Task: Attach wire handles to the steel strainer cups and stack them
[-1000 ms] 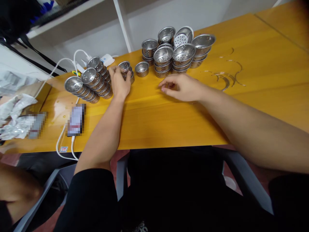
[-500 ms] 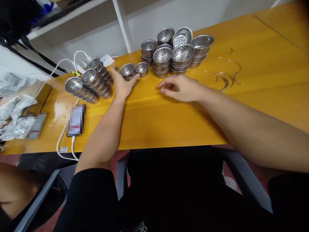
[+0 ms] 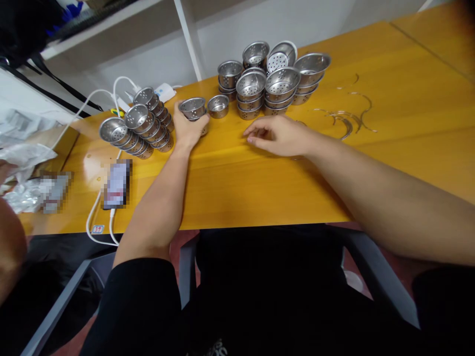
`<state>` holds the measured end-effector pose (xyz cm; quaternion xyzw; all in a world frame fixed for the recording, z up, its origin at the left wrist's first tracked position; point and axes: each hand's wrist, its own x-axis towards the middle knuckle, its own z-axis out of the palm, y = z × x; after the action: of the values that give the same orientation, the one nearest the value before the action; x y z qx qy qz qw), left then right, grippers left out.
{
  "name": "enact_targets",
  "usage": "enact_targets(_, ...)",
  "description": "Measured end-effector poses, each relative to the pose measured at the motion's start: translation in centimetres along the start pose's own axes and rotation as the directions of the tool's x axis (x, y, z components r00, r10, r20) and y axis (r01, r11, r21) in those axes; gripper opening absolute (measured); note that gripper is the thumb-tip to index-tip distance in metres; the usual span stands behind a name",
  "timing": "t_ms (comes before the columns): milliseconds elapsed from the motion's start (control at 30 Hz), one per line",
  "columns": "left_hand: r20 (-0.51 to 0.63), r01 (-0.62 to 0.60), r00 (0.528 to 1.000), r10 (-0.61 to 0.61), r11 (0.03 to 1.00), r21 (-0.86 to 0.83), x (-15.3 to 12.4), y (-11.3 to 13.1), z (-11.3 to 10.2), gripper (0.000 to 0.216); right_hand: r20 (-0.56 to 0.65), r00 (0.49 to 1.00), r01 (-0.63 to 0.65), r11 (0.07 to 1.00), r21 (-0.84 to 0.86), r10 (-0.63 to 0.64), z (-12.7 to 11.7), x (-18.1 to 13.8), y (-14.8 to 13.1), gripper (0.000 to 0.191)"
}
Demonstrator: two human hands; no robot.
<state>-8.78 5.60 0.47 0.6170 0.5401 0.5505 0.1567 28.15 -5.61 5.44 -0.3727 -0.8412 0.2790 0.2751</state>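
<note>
My left hand (image 3: 187,128) is wrapped round a short stack of small perforated metal cups (image 3: 193,107) on the yellow table (image 3: 260,178). A single metal cup (image 3: 218,105) stands just to the right of that stack. My right hand (image 3: 278,134) rests on the table nearer me, fingers loosely curled, holding nothing that I can see. Left of my left hand lie rows of nested cups (image 3: 143,123) on their sides. Behind the right hand stand stacks of larger perforated bowls (image 3: 276,81).
A phone (image 3: 118,183) with a white cable lies near the table's left front edge. Crumpled plastic wrapping (image 3: 22,173) sits at the far left. Thin metal rings (image 3: 347,121) lie to the right. Another person's arm (image 3: 9,247) shows at lower left.
My left hand has shifted from the top of the small cup stack to gripping its side. The right hand has stayed still. The other person's arm has come up at lower left.
</note>
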Motion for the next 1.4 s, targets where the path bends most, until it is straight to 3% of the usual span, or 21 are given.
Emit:
enact_targets(300,0.157,-0.128,0.978,0.135,0.99,-0.055,-0.8,1.8,0.4,0.09,0.011,1.0,-0.029,1.0,-0.004,0.029,0.0,0.0,-0.1,0.034)
enact_targets(533,0.235,-0.217,0.943,0.236,0.97,-0.105,-2.3,1.0,1.6,0.094,0.016,1.0,-0.004,1.0,0.014,0.004,0.1,0.0,0.0,0.04)
enact_targets(600,0.269,-0.251,0.924,0.273,0.961,-0.114,-2.9,1.2,2.2,0.097,-0.033,0.999,0.021,0.999,0.037,-0.02,0.3,-0.1,0.0,0.053)
enact_targets(733,0.374,-0.316,0.858,0.352,0.936,-0.155,-4.3,2.6,3.6,0.112,-0.158,0.982,0.112,0.991,0.072,-0.099,0.9,0.0,-0.4,0.098)
enact_targets(833,0.464,-0.351,0.791,0.399,0.917,-0.19,-5.6,4.4,4.1,0.128,-0.177,0.966,0.198,0.979,0.048,-0.187,1.5,0.3,-0.9,0.113)
enact_targets(900,0.505,-0.34,0.775,0.381,0.924,-0.174,-6.5,5.8,4.0,0.132,-0.187,0.962,0.206,0.978,0.036,-0.196,1.7,0.5,-1.3,0.112)
enact_targets(1133,0.568,-0.255,0.785,0.246,0.965,-0.066,-8.2,9.7,2.9,0.129,-0.117,0.991,0.075,0.997,0.03,-0.071,0.5,0.3,-3.0,0.103)
enact_targets(1267,0.59,-0.269,0.753,0.292,0.954,-0.128,-8.4,9.8,3.3,0.13,-0.106,0.991,0.082,0.997,-0.003,-0.082,0.5,0.3,-3.2,0.11)
enact_targets(1400,0.571,-0.298,0.732,0.372,0.928,-0.224,-8.5,8.7,3.8,0.152,-0.123,0.99,0.063,0.997,-0.051,-0.069,0.9,0.3,-3.1,0.111)
